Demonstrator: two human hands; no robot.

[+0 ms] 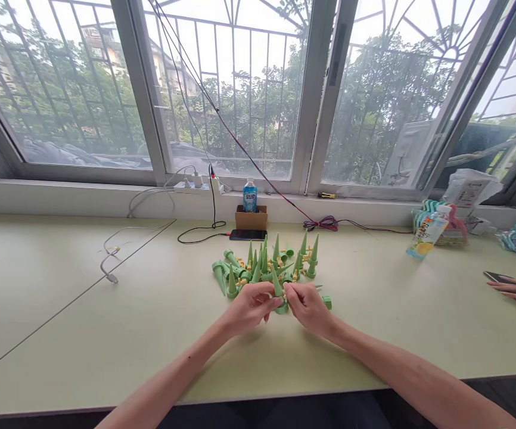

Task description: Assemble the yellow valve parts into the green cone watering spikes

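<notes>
Head view: left fingers [272, 304] pinch a green spike [276, 285], tip toward twelve, with right fingers [294, 296], grip unclear, at its three o'clock.

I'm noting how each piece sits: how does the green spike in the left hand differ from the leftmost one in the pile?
The held spike points up; the leftmost spike lies with its tip toward the person. The left hand holds the held spike; no hand touches the leftmost spike. Both are green and tapered.

At least ten green plastic cones [276, 250], at least four small yellow pieces [241, 282], two labelled plastic bottles [249, 198] [428, 233], two dark flat phones [248, 235] [501, 277] and one brown cardboard box [251, 221] are counted.
</notes>
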